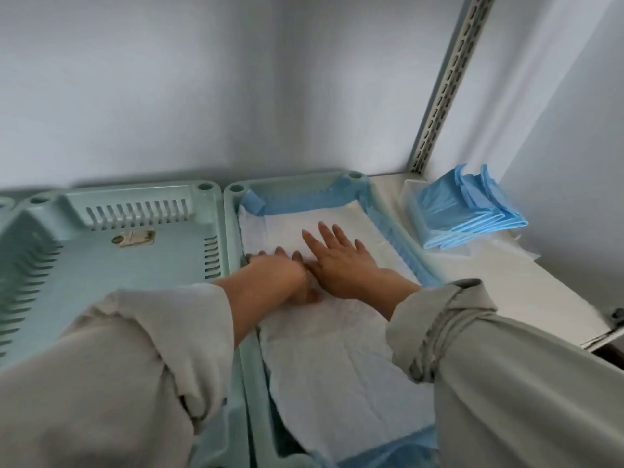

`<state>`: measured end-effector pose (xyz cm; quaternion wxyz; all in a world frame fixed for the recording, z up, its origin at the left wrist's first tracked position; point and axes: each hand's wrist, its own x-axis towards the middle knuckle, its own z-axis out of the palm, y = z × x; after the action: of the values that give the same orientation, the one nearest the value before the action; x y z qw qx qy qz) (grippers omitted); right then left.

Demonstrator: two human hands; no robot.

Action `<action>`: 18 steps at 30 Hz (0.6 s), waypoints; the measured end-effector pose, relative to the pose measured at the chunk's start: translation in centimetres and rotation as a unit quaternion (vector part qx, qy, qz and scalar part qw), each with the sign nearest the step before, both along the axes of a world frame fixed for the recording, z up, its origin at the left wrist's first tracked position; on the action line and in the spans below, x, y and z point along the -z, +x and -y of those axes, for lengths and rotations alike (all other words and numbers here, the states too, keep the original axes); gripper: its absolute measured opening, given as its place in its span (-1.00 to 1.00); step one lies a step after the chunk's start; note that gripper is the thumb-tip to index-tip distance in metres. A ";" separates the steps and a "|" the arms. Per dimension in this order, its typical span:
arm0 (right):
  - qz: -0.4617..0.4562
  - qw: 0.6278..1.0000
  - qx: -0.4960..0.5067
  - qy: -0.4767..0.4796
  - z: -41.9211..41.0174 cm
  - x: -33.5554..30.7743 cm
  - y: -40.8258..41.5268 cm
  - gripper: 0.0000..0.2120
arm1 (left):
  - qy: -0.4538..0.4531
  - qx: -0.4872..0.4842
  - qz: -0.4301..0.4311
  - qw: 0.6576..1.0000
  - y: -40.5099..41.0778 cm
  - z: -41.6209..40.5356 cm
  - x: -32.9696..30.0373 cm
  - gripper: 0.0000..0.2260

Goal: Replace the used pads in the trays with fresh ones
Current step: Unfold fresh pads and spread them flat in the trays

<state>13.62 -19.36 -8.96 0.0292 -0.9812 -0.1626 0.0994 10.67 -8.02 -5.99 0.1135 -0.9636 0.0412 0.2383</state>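
Two hands lie on the white pad [337, 349] inside the right tray [388, 211]. The right hand [341, 261] is flat with fingers spread, its grip wide, pressing the pad. The left hand [283, 271] touches it, fingers partly bent on the pad; I cannot tell its grip. The left tray [135, 261] is bare. Folded blue pads [469, 211] lie on the shelf [526, 292], beside the right tray.

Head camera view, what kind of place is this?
Probably an animal-care or kennel storage shelf: green plastic trays, an absorbent pad being smoothed, folded blue pads stacked beside a slotted shelving post.
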 end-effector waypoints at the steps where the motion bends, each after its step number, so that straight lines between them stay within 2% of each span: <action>1: -0.035 0.999 -0.021 -0.004 0.0 0.0 -1.8 -0.42 | 0.060 0.042 -0.018 0.997 -1.8 0.1 -0.7 -0.13; 3: -0.088 0.995 -0.033 -0.029 1.5 0.2 -4.7 -0.33 | 0.165 0.108 -0.035 0.980 -4.3 -0.3 -1.4 -0.02; 4: -0.096 0.994 -0.019 -0.039 2.7 0.3 -5.9 -0.27 | 0.187 0.108 -0.034 0.976 -5.2 -0.7 -1.5 0.03; 8: -0.097 0.986 0.125 -0.045 5.5 0.2 -7.5 -0.12 | 0.192 0.093 -0.030 0.977 -5.7 -0.5 -1.8 0.03; 12: -0.109 0.982 0.151 -0.014 3.5 -0.6 -9.8 -0.20 | 0.228 0.085 -0.049 0.969 -6.5 0.8 -2.3 -0.06; 14: -0.119 0.986 0.119 -0.009 3.2 -1.5 -10.7 -0.20 | 0.210 0.091 -0.037 0.973 -7.2 1.5 -2.4 -0.20; 16: -0.141 0.986 0.087 -0.019 3.2 -2.4 -11.6 -0.15 | 0.151 0.130 0.005 0.980 -8.7 2.2 -2.6 -0.34; 18: -0.161 0.984 0.063 -0.037 3.2 -2.8 -12.8 -0.08 | 0.111 0.148 0.039 0.982 -10.6 2.2 -2.7 -0.41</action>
<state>0.83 -22.51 -6.12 0.0250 -0.9612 -0.0896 0.2596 0.02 -10.24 -3.30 0.2557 -0.9366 0.1524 0.1846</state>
